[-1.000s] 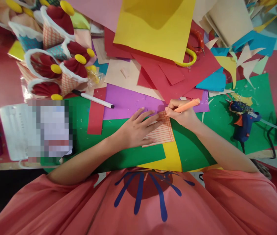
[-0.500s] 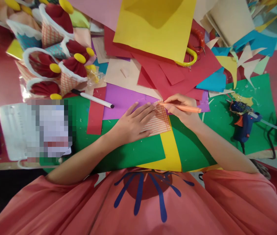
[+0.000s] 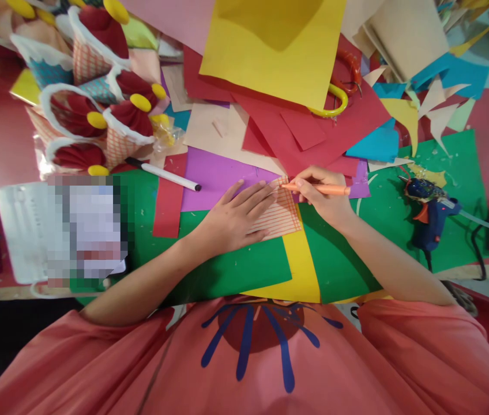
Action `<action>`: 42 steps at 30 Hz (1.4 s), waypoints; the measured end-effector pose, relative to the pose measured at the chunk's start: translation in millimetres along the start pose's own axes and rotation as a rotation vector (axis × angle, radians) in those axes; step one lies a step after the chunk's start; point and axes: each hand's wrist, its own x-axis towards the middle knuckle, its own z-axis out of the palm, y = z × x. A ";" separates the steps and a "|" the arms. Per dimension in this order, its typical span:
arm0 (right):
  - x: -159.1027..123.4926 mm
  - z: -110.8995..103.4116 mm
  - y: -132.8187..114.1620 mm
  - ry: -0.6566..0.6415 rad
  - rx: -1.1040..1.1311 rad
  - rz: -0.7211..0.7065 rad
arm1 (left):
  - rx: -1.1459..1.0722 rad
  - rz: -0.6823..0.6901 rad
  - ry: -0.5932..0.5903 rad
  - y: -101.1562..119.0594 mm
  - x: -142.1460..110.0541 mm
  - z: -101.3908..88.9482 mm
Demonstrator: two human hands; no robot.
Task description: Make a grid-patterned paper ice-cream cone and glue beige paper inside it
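Where gridded paper [image 3: 285, 216] lies, scraps [image 3: 438, 112], red table [image 3: 2, 129]

- Sheet [image 3: 290, 214]: centre, under left hand [image 3: 238, 222].
- Pen [image 3: 333, 189]: in right hand [image 3: 335, 206], over sheet's far right part.
- Marker [image 3: 167, 175]: left of left hand, across strip [image 3: 169, 210].
- Cones [image 3: 124, 142]: far left, beyond marker.
- Scissor handles [image 3: 345, 104]: far, protruding from under paper [image 3: 270, 52].
- Glue gun [image 3: 432, 222]: right of right hand, on mat [image 3: 465, 178].

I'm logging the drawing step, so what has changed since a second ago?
The lined paper, under the left hand, has slid away from the person, and that hand shifted with it. The orange marker in the right hand has swung to lie nearly level across the picture. Nothing was let go. The white marker and glue gun stayed put.
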 end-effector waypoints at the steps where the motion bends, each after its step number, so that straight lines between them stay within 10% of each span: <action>1: 0.3 -0.1 -0.6 -0.003 -0.003 0.004 | -0.006 -0.005 -0.005 -0.2 0.0 0.0; 42: 1.0 -0.4 -2.0 -0.042 -0.024 0.019 | 0.024 -0.047 0.012 -5.9 -1.8 -0.3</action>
